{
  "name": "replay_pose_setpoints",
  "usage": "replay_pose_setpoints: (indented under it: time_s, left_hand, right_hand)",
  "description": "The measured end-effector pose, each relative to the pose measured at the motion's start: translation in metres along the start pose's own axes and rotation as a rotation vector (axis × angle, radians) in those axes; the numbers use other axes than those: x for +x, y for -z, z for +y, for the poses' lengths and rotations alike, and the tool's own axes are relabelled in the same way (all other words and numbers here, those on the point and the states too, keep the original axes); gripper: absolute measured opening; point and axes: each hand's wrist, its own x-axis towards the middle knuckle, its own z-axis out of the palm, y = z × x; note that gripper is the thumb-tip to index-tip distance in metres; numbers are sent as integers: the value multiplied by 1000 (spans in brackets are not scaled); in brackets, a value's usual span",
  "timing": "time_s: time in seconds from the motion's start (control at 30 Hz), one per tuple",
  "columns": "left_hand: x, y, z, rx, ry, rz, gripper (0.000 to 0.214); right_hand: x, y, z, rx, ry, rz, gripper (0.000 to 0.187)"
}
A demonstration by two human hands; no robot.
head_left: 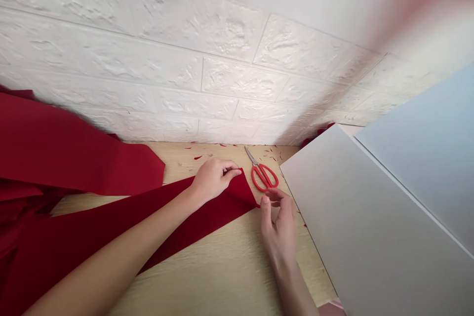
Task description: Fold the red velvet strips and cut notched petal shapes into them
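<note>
A long strip of dark red fabric (207,222) lies across the wooden table, running from the lower left to a squared end near the middle. My left hand (213,177) pinches the upper corner of that end between thumb and fingertips. My right hand (279,222) is beside the lower corner, its thumb and fingers apart and curved; whether the thumb touches the fabric is hard to tell. Just beyond its fingertips lie scissors (264,177) with red handles, blades pointing toward the wall.
More red fabric (81,148) is piled at the left. Small red scraps (198,158) are scattered along the table (196,281) near the white brick-patterned wall (237,79). A large pale grey panel (377,207) borders the work area on the right.
</note>
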Motion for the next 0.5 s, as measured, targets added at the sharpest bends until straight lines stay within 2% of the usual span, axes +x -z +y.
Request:
replay_pose_setpoints:
  time_s: [0.17, 0.3, 0.5]
  left_hand:
    - [-4, -4, 6, 28, -40, 1, 25]
    - [-3, 0, 9, 35, -52, 7, 25]
    - [0, 1, 6, 107, -34, 8, 19]
  right_hand:
    - [36, -5, -23, -204, 241, -156, 30]
    - [57, -21, -36, -332, 357, -271, 40]
    - [58, -41, -20, -391, 400, -239, 53]
